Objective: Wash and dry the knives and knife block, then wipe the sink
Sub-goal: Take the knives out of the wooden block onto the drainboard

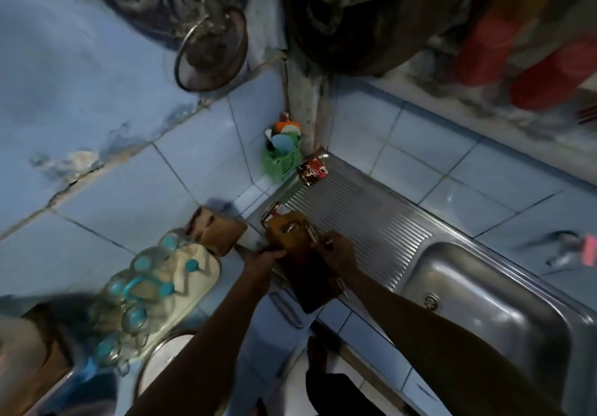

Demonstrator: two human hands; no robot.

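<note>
Blue-tiled corner, steel drainboard (361, 212) left of sink (504, 296). Knife block (292, 254) on drainboard's near-left edge, left hand (263, 259) gripping its side, right hand (334, 254) pinching a knife handle (315, 236). Best: brace block, draw straight.

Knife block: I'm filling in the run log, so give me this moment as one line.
stage: pre-wash | left hand: grips knife block | right hand: pinches knife handle in block | place: drainboard | sink: unused

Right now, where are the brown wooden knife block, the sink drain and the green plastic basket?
Brown wooden knife block (300, 267), head view: its side.
Sink drain (430, 301), head view: centre.
Green plastic basket (284, 161), head view: front wall.
</note>
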